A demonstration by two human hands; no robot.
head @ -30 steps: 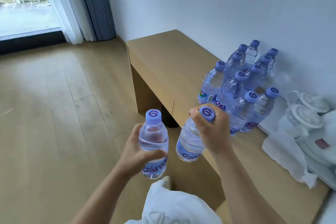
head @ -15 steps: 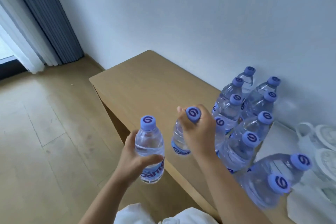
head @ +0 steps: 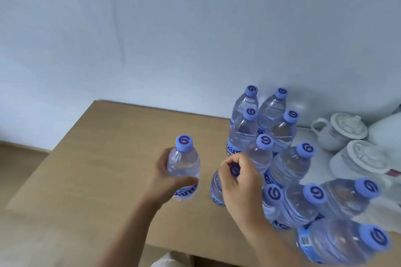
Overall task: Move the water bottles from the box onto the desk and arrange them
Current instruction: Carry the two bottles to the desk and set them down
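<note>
Two bottles in hand. Left fingers (head: 188, 180) curl round the body of a clear plastic water bottle with a lilac cap (head: 184, 169); thumb behind, clamped firm. Left hand (head: 166, 176) holds it upright, long axis vertical, cap up, over the tan wooden desk (head: 104, 158); whether its base touches the top cannot be told.

Right fingers (head: 231, 161) close over the lilac cap of a second clear water bottle (head: 216, 186), gripping from above. Right hand (head: 240, 180) hides most of the neck. This bottle stands near upright, cap tilted slightly toward the camera, base at or just above the desk, just beside the left-hand bottle and just left of the standing group.

Outward: a cluster of ten matching bottles (head: 288, 165) stands upright on the desk's right part, caps up, close-packed, back ones near the pale wall (head: 173, 28). Right of the cluster, two white lidded ceramic cups (head: 338, 131) on a white surface.

Against half a second ago: both held bottles have come further in over the desk, the left one no longer off the front edge. Right-hand bottle sits lower and closer to the group. Floor and curtain have left the view.
</note>
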